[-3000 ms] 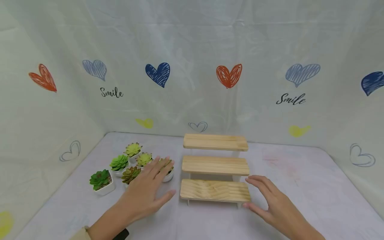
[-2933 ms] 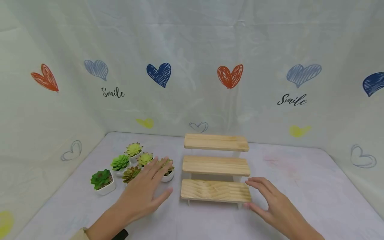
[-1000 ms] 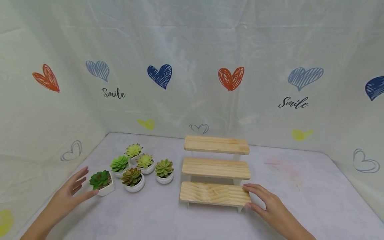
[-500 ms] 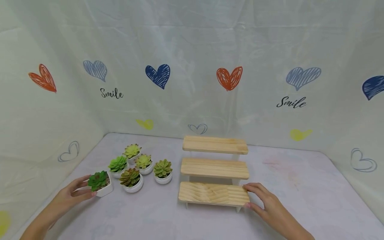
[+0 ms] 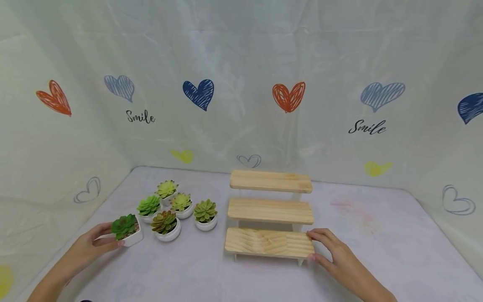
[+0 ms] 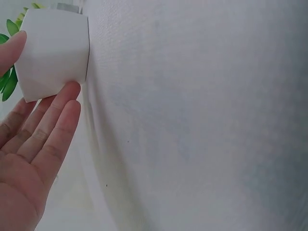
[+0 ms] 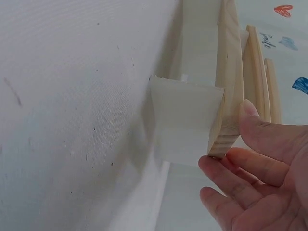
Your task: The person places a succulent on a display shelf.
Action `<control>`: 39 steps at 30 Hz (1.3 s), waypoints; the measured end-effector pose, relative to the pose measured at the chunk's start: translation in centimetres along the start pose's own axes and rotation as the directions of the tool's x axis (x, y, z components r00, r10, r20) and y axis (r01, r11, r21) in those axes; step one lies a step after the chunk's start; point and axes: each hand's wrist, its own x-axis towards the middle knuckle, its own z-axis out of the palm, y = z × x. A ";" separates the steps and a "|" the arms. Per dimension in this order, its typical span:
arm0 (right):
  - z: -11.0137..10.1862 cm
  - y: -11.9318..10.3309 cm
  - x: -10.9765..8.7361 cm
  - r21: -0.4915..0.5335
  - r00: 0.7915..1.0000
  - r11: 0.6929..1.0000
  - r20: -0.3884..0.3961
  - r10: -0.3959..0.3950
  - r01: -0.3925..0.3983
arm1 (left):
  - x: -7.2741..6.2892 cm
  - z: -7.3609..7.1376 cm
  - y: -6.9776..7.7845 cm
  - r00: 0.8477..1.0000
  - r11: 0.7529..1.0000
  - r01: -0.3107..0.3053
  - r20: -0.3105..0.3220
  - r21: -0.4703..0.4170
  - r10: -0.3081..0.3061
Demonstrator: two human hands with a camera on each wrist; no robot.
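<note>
My left hand (image 5: 87, 248) holds a small succulent (image 5: 124, 227) in a square white pot (image 6: 54, 54) at the left of the table, thumb on one side and fingers round another. The pot stands at the table surface in the left wrist view. On the right, my right hand (image 5: 337, 256) grips the end of the lowest board (image 5: 269, 243) of a three-tier wooden display stand. In the right wrist view its thumb (image 7: 250, 111) lies against the board's face and the fingertips (image 7: 209, 164) are at its end corner, beside a whitish leg (image 7: 187, 120).
Several other succulents in round white pots stand to the right of the held one, among them a brownish one (image 5: 164, 223) and a green one (image 5: 205, 211). The middle board (image 5: 270, 211) and top board (image 5: 271, 181) step up behind. A white curtain (image 5: 241, 54) with hearts backs the table.
My left hand has moved from over the round pots leftward to the square-potted succulent and taken hold of it. My right hand has come in slightly to the lowest board's end.
</note>
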 end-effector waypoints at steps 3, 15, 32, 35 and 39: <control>0.0 -0.1 0.1 -0.003 1.000 1.000 -0.001 -0.012 0.012 | 0.0 -0.2 0.3 1.000 0.999 0.016 0.001 0.042 -0.016; -0.1 -0.2 0.2 0.008 1.000 1.000 0.013 -0.005 0.004 | -0.4 -0.2 0.8 0.998 0.998 -0.041 -0.049 0.054 0.043; -0.1 0.0 0.1 0.017 0.999 0.999 -0.009 -0.036 0.036 | -2.9 0.6 6.1 0.995 0.998 0.005 -0.104 0.064 0.001; -0.1 0.1 0.1 0.020 0.999 0.999 -0.012 -0.035 0.035 | -3.4 1.4 7.5 0.992 0.997 -0.023 -0.122 0.077 0.032; -0.1 0.1 0.0 0.026 0.999 0.999 -0.010 -0.034 0.034 | -4.0 2.9 9.3 0.978 0.987 -0.115 -0.162 0.110 0.132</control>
